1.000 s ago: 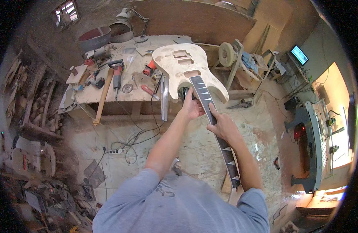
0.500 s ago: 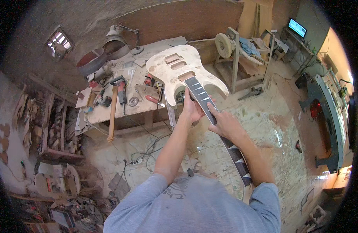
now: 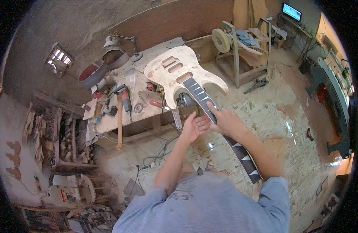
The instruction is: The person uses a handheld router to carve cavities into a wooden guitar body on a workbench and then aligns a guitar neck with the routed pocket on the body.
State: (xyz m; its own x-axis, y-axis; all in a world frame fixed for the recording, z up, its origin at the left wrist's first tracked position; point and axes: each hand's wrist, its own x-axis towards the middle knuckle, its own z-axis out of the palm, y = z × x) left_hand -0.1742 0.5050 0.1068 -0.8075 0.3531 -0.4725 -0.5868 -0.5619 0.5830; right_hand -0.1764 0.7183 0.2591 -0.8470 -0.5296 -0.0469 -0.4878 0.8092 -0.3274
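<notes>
An unpainted electric guitar point(image 3: 194, 72) is held out before me, its pale body with cut pockets far from me and its neck slanting down toward my right side. The dark fretboard point(image 3: 196, 92) carries white triangular inlays. My right hand point(image 3: 226, 122) grips the neck near its middle, index finger laid along the fretboard; its other fingers are partly hidden. Just left of the neck, my left hand point(image 3: 195, 128) is palm up with fingers extended and nothing in it. Its fingertips come close to the neck; I cannot tell whether they touch.
A cluttered workbench point(image 3: 142, 120) stands beyond, holding an angle grinder point(image 3: 125, 99), a desk lamp point(image 3: 136, 55) and a red-handled tool point(image 3: 158, 104). At the right back is a wooden frame with a buffing wheel point(image 3: 221, 40). Cables and a power strip point(image 3: 150, 165) lie on the tiled floor.
My left hand has let go of the guitar near the neck joint and dropped down toward me, opening palm up. My right hand keeps its grip on the neck.
</notes>
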